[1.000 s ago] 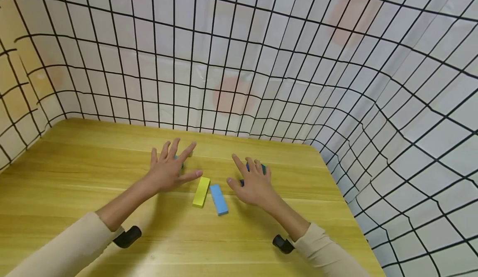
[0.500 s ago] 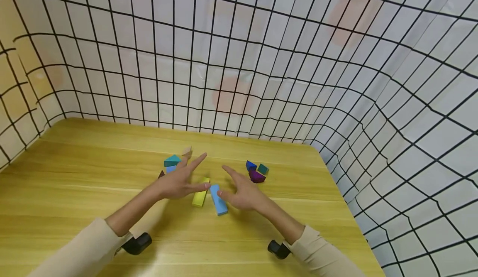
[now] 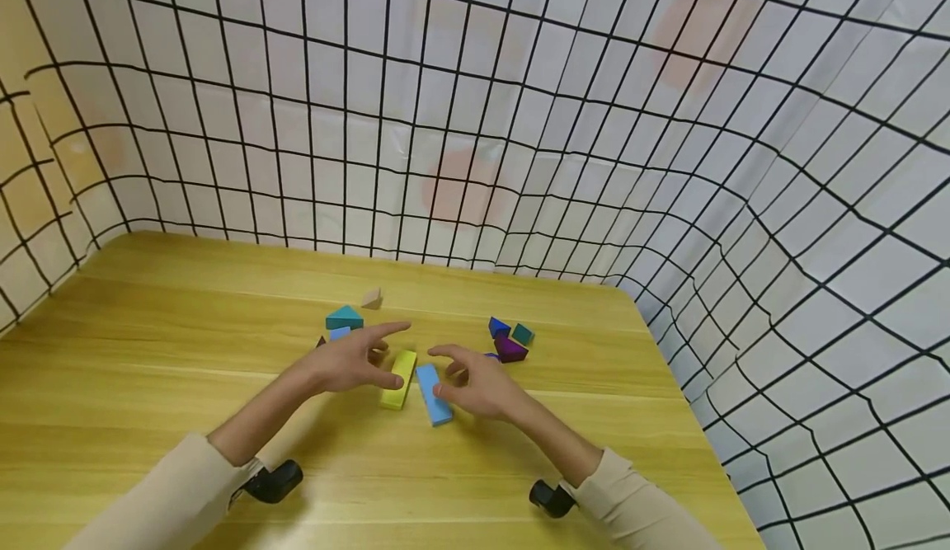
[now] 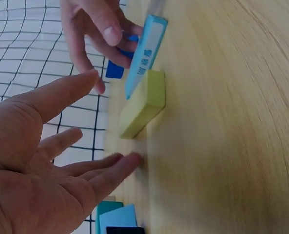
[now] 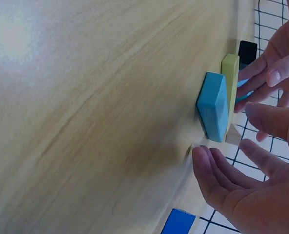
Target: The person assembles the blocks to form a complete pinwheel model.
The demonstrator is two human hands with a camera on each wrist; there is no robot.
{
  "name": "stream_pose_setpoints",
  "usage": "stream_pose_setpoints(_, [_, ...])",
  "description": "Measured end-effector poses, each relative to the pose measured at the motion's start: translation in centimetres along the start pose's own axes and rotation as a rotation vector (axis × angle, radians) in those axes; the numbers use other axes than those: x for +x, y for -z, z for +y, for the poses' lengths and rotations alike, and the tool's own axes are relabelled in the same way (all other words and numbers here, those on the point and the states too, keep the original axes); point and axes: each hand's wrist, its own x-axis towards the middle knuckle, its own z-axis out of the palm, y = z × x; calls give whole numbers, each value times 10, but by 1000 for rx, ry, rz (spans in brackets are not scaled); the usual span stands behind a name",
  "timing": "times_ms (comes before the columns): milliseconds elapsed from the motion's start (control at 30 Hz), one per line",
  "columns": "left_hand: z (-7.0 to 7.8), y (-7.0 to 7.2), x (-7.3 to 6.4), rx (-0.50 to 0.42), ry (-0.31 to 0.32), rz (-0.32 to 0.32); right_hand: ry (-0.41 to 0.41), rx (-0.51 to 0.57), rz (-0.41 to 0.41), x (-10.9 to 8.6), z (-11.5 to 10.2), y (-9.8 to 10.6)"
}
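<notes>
A yellow rectangular block (image 3: 393, 398) and a light blue rectangular block (image 3: 432, 402) lie side by side on the wooden table, slightly angled to each other. My left hand (image 3: 350, 363) hovers beside the yellow one, index finger stretched forward and thumb overlapping the block in the head view. On the other side, my right hand (image 3: 478, 383) is spread close to the light blue block, its fingers loosely bent. From the left wrist, a gap shows between thumb and fingers, with the yellow block (image 4: 147, 105) just beyond them. Nothing is held in either hand.
Behind my left hand sit a teal triangular block (image 3: 345, 317), another light blue block (image 3: 340, 333) and a tan piece (image 3: 373, 298). Past my right hand are a blue block (image 3: 498, 327), a purple block (image 3: 510, 350) and a dark green block (image 3: 523, 334). Black grid mesh (image 3: 416, 154) surrounds the table.
Both hands have come inward and down from the outer block groups toward the yellow and light blue blocks. Their fingers have bent more, and the outer blocks have come into sight.
</notes>
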Motion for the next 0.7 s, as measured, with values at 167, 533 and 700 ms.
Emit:
stream_pose_setpoints(167, [-7, -1, 2, 11, -4, 28, 4, 15, -4, 2, 1, -2])
stream_pose_setpoints(533, [-17, -8, 6, -45, -26, 51, 30, -10, -12, 7, 5, -4])
stream_pose_setpoints(700, [-19, -11, 6, -43, -32, 67, 43, -9, -10, 8, 7, -4])
